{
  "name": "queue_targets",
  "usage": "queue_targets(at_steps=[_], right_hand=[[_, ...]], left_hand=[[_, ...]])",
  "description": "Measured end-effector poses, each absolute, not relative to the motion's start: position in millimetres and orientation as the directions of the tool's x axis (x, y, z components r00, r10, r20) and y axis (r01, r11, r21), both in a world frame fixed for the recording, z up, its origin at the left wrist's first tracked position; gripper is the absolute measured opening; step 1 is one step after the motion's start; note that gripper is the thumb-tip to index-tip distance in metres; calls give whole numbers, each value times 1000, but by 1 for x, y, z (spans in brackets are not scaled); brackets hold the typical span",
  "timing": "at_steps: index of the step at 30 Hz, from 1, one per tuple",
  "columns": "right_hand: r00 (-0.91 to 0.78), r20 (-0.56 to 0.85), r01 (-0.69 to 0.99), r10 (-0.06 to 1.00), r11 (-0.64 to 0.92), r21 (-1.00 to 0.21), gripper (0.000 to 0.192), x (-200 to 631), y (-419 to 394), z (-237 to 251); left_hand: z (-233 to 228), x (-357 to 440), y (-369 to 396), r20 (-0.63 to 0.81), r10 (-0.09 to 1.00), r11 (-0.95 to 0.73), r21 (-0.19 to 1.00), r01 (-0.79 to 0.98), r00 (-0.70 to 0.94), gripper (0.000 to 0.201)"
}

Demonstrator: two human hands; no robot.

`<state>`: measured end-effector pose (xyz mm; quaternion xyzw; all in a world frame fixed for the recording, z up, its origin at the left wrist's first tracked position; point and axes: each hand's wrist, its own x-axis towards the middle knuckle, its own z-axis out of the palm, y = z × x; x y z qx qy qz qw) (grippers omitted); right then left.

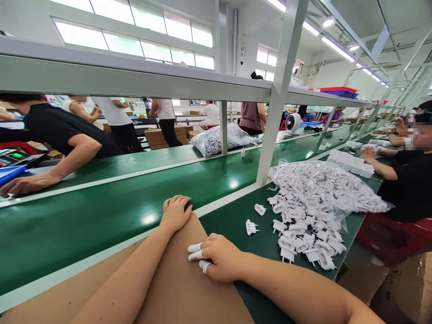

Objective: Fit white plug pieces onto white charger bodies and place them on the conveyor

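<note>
A brown piece of cardboard lies in front of me, with its narrow far end at the conveyor's edge strip. My left hand is closed over that far end, its fingers bent across the edge. Flat on the cardboard's right part rests my right hand, its fingers apart and holding nothing. White finger covers are on several of its fingertips. To the right lies a loose pile of white two-pin plug parts, spilling from a clear plastic bag. Two single plug parts sit nearer my right hand.
A green conveyor belt runs across, with a grey shelf frame and its post above. Across it are another plastic bag, a small fan and a co-worker's arm. At right, another co-worker sits near white boxes.
</note>
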<state>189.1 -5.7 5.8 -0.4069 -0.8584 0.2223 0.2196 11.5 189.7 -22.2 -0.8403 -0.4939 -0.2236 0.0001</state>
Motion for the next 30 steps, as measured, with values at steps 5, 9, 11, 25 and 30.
queue_targets(at_steps=[5,9,11,25,30], right_hand=[[-579,172,603,797,561,-568,42,190,-8,9],[-624,119,609,773,576,-545,39,196,-6,18],[-608,116,646,786,574,-503,38,202,-4,26],[-73,-146,996,987,65,-55,54,250,-10,61],[-138,-57,974,989,125,-189,42,238,-1,52]], left_hand=[[-23,11,190,385,826,-518,231,824,412,39],[-25,11,191,383,825,-519,220,826,416,39],[-25,11,191,387,821,-525,217,823,421,40],[-26,10,193,374,825,-522,219,824,423,40],[-28,9,193,379,823,-524,221,823,423,40]])
